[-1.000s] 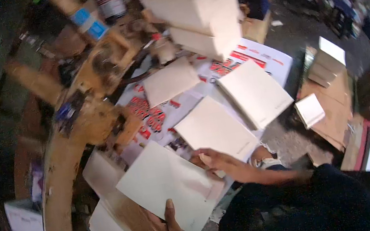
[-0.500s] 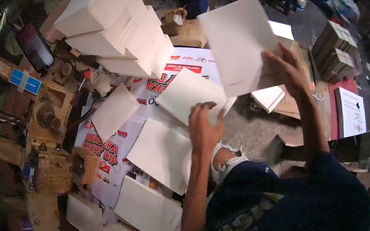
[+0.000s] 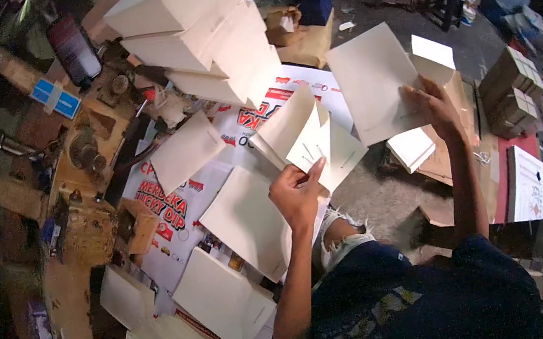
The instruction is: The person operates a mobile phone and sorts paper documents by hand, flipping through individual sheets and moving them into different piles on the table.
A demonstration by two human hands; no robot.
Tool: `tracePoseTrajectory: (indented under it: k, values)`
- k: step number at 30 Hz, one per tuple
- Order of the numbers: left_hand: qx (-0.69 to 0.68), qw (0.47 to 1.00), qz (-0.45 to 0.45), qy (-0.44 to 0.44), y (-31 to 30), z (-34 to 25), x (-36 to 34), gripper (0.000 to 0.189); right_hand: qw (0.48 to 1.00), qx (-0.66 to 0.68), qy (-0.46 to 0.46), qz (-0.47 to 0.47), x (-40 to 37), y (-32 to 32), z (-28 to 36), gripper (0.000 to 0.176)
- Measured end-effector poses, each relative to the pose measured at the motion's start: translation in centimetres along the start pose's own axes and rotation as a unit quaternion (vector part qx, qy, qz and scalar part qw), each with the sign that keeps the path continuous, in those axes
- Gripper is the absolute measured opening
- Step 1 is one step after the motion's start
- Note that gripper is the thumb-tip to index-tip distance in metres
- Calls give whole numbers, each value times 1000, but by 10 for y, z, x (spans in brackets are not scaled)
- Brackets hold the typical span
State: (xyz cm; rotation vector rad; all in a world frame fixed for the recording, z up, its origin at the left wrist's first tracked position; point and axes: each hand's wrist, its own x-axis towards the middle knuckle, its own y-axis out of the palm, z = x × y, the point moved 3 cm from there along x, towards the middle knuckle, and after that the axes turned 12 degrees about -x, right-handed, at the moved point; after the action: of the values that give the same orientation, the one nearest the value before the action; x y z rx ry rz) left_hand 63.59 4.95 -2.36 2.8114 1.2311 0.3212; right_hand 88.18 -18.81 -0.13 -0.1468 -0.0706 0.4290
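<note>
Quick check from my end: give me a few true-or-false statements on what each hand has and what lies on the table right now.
1. The right hand holds a white sheet up off the table. True.
2. The left hand is empty. False: it grips a folded sheet by its lower edge.
3. A stack of white bundles stands at the far side of the table. True.
4. The poster under the sheets has blue lettering. False: its lettering is red.
</note>
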Motion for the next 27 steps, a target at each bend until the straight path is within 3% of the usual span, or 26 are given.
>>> tracePoseTrajectory:
  k: [1,3,5,8,10,11,12,13,15,16,17,19,21,22,23,25,26,27]
  values:
    - [2,1000,-7,3,0,-6,-1,22,1000,-10,1,-14,3,4,11,48]
    - [-57,994,-5,-97,1,-13,-5,24,999,15,-26,-26,10,1,25,42]
    - [-41,994,-12,-97,-2,-9,-9,25,998,-54,-6,-21,10,-1,46,53]
    - [-149,984,-32,-92,-1,-4,-16,26,999,3,-29,-19,18,-2,9,55]
    - [-127,987,-16,-99,-3,-5,-21,25,998,-18,-25,56,19,18,-34,53]
    - [-103,989,-4,-106,-6,-6,-24,24,989,-134,11,64,12,37,-42,58]
    - [-96,992,38,-79,-9,-7,-29,23,976,-201,-30,84,31,49,-106,54]
    - [-87,992,77,-50,-12,-14,-34,27,975,-69,-4,212,0,85,-54,49]
    - [140,983,114,20,-23,-42,-43,34,961,-54,-52,267,-14,114,-40,45]
    - [242,965,93,26,-30,-49,-48,37,962,-28,-34,268,-10,118,-57,44]
    - [247,965,82,26,-39,-50,-56,37,963,-2,-13,268,-3,116,-77,44]
    - [493,866,77,16,-52,-48,-75,40,951,-48,-6,306,10,110,-89,50]
    - [478,875,59,45,-68,-32,-80,38,965,-82,153,196,23,103,-110,58]
    - [422,903,75,36,-75,-30,-77,35,959,2,165,229,22,110,-101,67]
    - [365,926,92,28,-82,-30,-75,32,959,0,160,232,20,113,-92,67]
    - [385,918,99,-14,-96,-34,-76,22,969,-82,172,158,9,113,-66,59]
    - [324,942,66,-60,-103,-36,-77,21,968,-178,74,162,-6,114,-41,55]
    - [260,959,34,-105,-110,-40,-79,20,967,-179,69,166,2,114,-60,55]
